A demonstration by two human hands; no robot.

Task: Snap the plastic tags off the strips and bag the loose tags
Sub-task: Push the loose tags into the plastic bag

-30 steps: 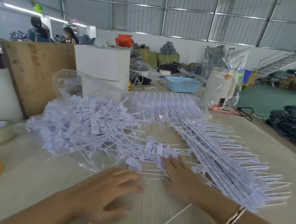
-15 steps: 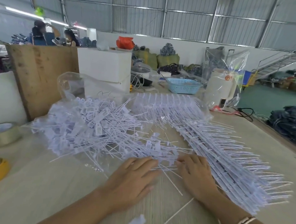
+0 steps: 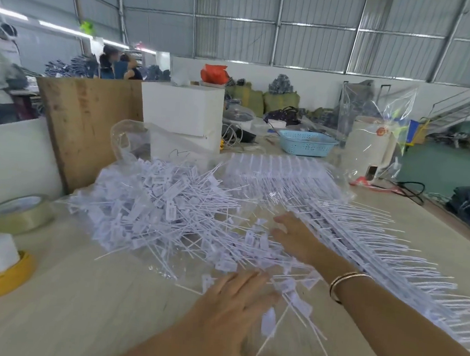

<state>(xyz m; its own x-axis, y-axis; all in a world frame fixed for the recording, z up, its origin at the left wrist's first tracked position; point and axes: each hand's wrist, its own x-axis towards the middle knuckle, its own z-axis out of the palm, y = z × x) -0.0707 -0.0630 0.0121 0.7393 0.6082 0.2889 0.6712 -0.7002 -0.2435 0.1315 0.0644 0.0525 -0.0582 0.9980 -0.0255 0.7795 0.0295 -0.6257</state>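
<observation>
strips (image 3: 394, 252) cut off at rt edge, tag (image 3: 172, 210) print too small, bg people (image 3: 115, 62) blurred

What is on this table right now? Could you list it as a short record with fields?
place: large workshop, long pale table
main pile: loose tags heaped on a clear plastic bag
still to do: strips of unsnapped tags, at the right
left hand: flat, open, at the pile's near edge
right hand: open, between pile and strips
wrist: bangles on the right arm
left edge: tape roll
behind: blue basket, white box
</observation>
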